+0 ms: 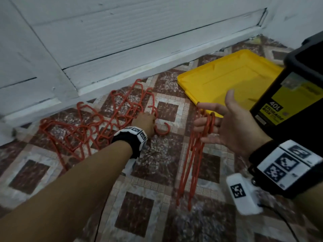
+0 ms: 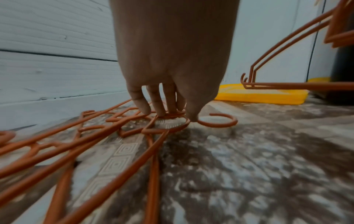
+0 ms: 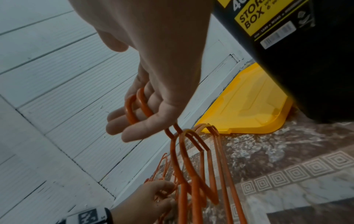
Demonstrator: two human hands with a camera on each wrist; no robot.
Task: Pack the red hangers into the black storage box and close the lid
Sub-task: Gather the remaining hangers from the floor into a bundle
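Head view: right hand (image 1: 232,126), fingers straight, carries hung hangers (image 1: 195,154) frame centre; left hand (image 1: 146,124) pinches hook in tangled pile (image 1: 97,119). Risk: pull drags interlocked neighbours; hung hooks slip off uncurled fingers.

On the floor (image 1: 157,172), the heap of hangers (image 1: 97,123) lies at nine o'clock, the lid (image 1: 227,79) at one, the storage box (image 1: 297,95) at three, touching the lid.
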